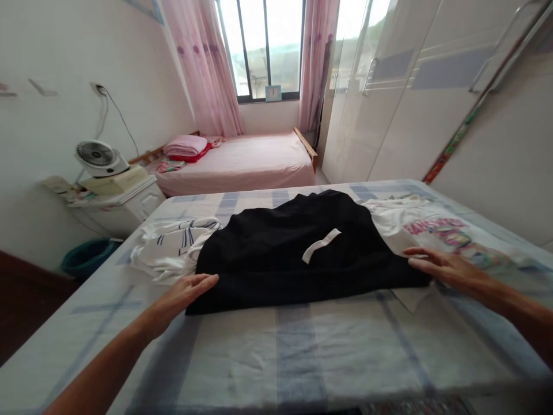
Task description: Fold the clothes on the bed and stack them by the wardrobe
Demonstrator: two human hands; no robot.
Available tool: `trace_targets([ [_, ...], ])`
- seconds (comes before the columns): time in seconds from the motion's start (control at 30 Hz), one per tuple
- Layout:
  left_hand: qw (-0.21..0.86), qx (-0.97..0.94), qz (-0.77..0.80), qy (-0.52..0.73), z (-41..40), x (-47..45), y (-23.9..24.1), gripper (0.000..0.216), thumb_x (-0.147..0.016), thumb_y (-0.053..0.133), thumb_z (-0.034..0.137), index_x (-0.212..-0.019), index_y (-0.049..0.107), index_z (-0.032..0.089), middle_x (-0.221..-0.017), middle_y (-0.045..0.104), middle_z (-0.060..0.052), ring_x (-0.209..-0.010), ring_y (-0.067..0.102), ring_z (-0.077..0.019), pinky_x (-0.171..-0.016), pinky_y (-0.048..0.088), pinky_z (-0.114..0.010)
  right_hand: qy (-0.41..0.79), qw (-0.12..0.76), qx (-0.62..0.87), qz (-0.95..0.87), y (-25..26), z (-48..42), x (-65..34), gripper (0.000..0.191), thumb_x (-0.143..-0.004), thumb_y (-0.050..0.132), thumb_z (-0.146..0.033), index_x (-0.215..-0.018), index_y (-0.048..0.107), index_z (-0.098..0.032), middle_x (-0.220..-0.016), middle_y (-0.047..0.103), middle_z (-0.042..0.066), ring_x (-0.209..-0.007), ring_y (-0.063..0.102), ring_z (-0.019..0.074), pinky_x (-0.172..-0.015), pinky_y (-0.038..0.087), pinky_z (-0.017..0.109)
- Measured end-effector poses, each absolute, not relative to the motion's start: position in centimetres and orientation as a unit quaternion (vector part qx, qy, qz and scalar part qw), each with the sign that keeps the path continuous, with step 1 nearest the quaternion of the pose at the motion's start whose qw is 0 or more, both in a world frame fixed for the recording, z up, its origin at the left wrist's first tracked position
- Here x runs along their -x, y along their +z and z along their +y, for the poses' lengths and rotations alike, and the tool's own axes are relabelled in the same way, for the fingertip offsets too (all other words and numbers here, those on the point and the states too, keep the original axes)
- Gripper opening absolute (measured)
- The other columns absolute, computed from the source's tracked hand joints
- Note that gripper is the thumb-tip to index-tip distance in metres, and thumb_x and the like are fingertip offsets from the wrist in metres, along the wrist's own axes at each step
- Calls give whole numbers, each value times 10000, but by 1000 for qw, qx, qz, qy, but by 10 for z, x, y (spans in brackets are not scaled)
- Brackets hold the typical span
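My left hand (185, 291) and right hand (436, 265) lie open-fingered at 2 near corners of the black garment (285, 248) on the bed (302, 357); smoothing, I judge; a fold needs pinching.

left hand (184, 294): bare and pretty lean, mostly the back of it showed to the camera

right hand (436, 264): bare too, same lean build, the back of it and the knuckles showed

fingers (203, 281): long and thin on both hands, nails were too small and soft in the shot to say much

left forearm (108, 363): bare all the way to the bottom edge of the frame, slim, a bit wider toward the elbow end

right forearm (514, 311): bare as well, right out to the frame's right edge, looked thicker there cos the lens stretched it

clothing: whatever was worn sat out of frame, honestly couldn't tell
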State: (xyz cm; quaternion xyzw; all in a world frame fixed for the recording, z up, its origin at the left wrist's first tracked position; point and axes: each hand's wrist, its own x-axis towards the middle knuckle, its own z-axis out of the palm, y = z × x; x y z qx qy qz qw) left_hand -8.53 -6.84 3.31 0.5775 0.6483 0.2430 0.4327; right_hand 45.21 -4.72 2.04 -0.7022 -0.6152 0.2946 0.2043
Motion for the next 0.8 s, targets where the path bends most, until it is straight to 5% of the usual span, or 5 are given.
trace_targets([
  [0.1,473,-558,609,306,-69,85,27,370,-721,647,474,-983,689,216,-884,687,-18,-877,607,-211,-776,465,-257,244,211,676,-662,32,-48,-437,443,-714,600,-521,-1063,615,-249,-1008,664,30,-943,606,239,-832,458,296],
  [0.23,449,-559,591,370,-87,100,19,354,-746,660,399,-1045,645,211,-918,678,-21,-841,607,-184,-744,474,-241,255,336,643,-639,38,-61,-430,432,-741,571,-514,-1097,572,-270,-1039,650,22,-944,609,227,-798,486,283],
  [0.47,427,-613,622,233,-108,105,14,438,-733,620,421,-1102,595,186,-1061,649,-81,-1014,598,-265,-862,477,-338,218,132,655,-712,19,-71,-441,389,-780,499,-471,-1103,605,-281,-840,682,20,-718,639,229,-637,494,327],
  [0.6,381,-595,673,218,-102,89,21,525,-769,540,550,-1155,552,196,-959,669,-68,-965,614,-262,-790,500,-326,80,153,684,-709,31,-55,-417,430,-830,432,-489,-1123,580,-211,-1043,651,63,-822,638,226,-706,481,333],
  [0.8,398,-611,629,272,-98,73,22,499,-749,594,458,-1159,555,177,-1083,649,-82,-1055,585,-229,-854,469,-273,113,170,645,-737,18,-5,-355,524,-795,488,-554,-1133,579,-164,-989,659,81,-873,617,242,-741,460,328],
])
